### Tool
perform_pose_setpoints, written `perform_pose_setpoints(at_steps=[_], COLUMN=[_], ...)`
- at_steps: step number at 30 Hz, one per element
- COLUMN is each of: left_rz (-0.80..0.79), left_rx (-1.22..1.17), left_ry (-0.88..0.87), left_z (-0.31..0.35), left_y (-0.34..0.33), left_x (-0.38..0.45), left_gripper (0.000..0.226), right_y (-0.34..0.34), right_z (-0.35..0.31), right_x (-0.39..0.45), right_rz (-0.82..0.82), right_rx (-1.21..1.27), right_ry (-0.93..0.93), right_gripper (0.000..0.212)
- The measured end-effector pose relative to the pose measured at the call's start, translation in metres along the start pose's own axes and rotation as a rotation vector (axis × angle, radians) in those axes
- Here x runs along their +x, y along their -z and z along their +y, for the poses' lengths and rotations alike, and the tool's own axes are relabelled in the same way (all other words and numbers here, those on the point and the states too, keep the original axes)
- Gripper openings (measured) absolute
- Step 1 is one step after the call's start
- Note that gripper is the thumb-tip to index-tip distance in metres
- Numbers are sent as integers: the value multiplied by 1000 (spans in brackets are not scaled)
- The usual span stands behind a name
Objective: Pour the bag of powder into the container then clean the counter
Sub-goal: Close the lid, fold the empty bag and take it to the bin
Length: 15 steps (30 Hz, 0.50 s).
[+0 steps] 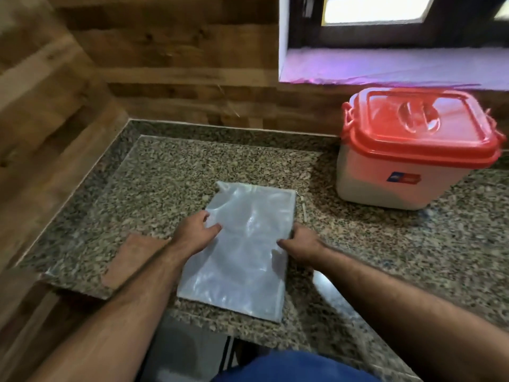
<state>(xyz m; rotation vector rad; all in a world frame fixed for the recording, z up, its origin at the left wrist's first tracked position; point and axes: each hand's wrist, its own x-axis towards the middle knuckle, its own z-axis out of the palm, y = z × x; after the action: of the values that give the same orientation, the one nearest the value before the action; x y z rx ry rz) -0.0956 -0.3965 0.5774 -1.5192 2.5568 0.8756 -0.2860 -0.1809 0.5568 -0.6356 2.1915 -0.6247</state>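
Head view. The bag of powder (242, 249) lies flat on the granite worktop (165, 172), its near end reaching the front edge. Your left hand (194, 234) rests on the bag's left edge with thumb and fingers laid over the plastic; whether that grip has closed into a pinch, I cannot tell. Your right hand (301, 248) has its fingers curled onto the right edge, apparently gripping it.

The container (407, 166) stands well apart at the right rear, below the window sill (385, 67), with its red lid (418, 125) still on.

Judgement: you are taking up the bag. Keep the mouth uppermost as you lift. Remove the lid before pouring. Support the belly so powder does not slump and spill.
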Motion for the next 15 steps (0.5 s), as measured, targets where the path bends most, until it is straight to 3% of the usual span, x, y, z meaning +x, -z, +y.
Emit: perform_pose_setpoints(at_steps=[2,6,12,15], left_rz=[-16,-59,-190,-297], left_rx=[29,23,-119,-180], left_ry=[10,-1,81,75], left_z=[-10,-20,-28,-34], left_y=[4,6,8,11], left_x=[22,54,87,99], left_gripper=[31,26,9,14], right_y=[-7,-15,-24,-25], right_z=[-1,-18,-30,-30], right_x=[12,22,33,38], right_rz=[19,105,161,181], right_rx=[68,74,226,300], right_ry=[-86,-214,-389,-414], right_gripper=[55,45,52,50])
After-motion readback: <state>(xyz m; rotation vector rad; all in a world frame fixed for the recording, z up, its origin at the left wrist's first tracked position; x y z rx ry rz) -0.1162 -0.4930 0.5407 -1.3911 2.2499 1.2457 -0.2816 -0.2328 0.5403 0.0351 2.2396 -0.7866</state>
